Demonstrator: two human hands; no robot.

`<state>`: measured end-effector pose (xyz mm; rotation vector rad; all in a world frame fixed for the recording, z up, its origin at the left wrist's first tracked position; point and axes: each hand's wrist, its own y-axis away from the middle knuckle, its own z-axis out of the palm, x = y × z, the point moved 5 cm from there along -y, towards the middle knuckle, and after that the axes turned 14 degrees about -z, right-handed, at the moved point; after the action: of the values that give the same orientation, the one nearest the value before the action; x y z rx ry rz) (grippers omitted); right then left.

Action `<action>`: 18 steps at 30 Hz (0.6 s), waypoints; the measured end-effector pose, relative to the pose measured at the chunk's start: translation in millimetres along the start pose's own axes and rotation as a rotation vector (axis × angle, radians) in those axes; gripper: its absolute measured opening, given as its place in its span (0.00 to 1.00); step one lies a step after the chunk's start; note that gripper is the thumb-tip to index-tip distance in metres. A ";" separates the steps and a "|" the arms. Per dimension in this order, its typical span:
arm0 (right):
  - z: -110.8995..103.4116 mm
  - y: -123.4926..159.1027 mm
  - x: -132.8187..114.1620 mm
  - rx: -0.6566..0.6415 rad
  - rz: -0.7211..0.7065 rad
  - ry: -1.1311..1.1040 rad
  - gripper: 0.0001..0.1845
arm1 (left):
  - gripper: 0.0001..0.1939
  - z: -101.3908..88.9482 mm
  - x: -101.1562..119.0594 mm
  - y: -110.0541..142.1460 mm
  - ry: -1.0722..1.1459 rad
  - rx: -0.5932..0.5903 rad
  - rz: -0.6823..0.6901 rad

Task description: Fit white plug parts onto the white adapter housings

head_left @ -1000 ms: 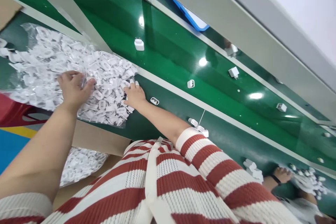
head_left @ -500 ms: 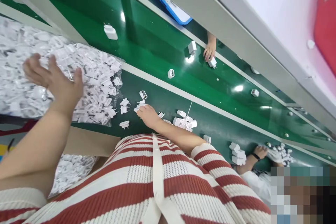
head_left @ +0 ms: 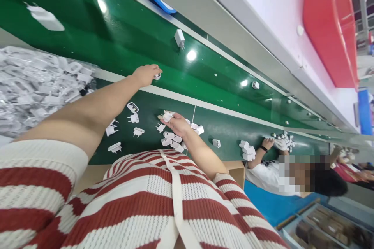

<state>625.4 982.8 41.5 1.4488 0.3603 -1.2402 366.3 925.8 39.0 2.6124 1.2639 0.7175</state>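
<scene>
My left hand (head_left: pixel 146 74) reaches over the green belt, its fingers closed round a small white charger housing (head_left: pixel 157 76). Over the dark green bench, my right hand (head_left: pixel 177 123) pinches a white plug piece (head_left: pixel 168 116); its exact shape is partly covered by the fingers. Beneath that hand lies a cluster of white charger housings (head_left: pixel 176 146). To its left are several loose plug pieces with metal pins (head_left: pixel 138 131) and an open oval housing (head_left: pixel 133 107).
A clear bag heaped with white plug parts (head_left: pixel 37 85) fills the left side. Single chargers (head_left: pixel 179 38) sit on the belt (head_left: pixel 117 46). A pale shelf edge (head_left: pixel 233 27) overhangs the far side. At right, a co-worker's hand (head_left: pixel 267 143) is beside another pile of white pieces (head_left: pixel 284 140).
My left hand has moved from above the bag to the belt and closed on a housing. My right hand now holds a plug piece raised off the bench. The view has shifted right.
</scene>
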 end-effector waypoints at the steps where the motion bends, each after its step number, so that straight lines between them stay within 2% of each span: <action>1: -6.8 -0.3 -5.8 0.012 0.015 -0.077 0.07 | 0.23 -1.2 1.1 -3.1 -0.006 -0.005 -0.013; 3: -20.2 0.0 -15.1 0.067 0.061 -0.234 0.07 | 0.20 -2.3 6.8 2.5 -0.001 0.009 -0.018; 5: -32.3 0.7 -20.6 0.131 0.093 -0.285 0.06 | 0.19 2.1 17.1 22.3 0.007 0.022 -0.005; 8: -44.1 0.6 -22.5 0.195 0.093 -0.281 0.07 | 0.18 20.6 35.1 65.7 0.036 0.024 0.022; 11: -47.0 -2.1 -20.2 0.200 0.054 -0.294 0.09 | 0.15 45.3 46.1 103.4 0.061 0.008 0.048; 14: -46.8 -7.4 -18.4 0.151 -0.031 -0.123 0.09 | 0.17 63.0 45.2 123.0 0.084 0.008 0.053; 18: -49.9 -15.7 -18.5 0.151 -0.188 0.239 0.11 | 0.19 70.2 36.3 129.6 0.125 0.033 0.045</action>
<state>629.5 1038.0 38.6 1.7312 0.5865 -1.2670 509.8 876.6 33.7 2.6674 1.2640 0.8871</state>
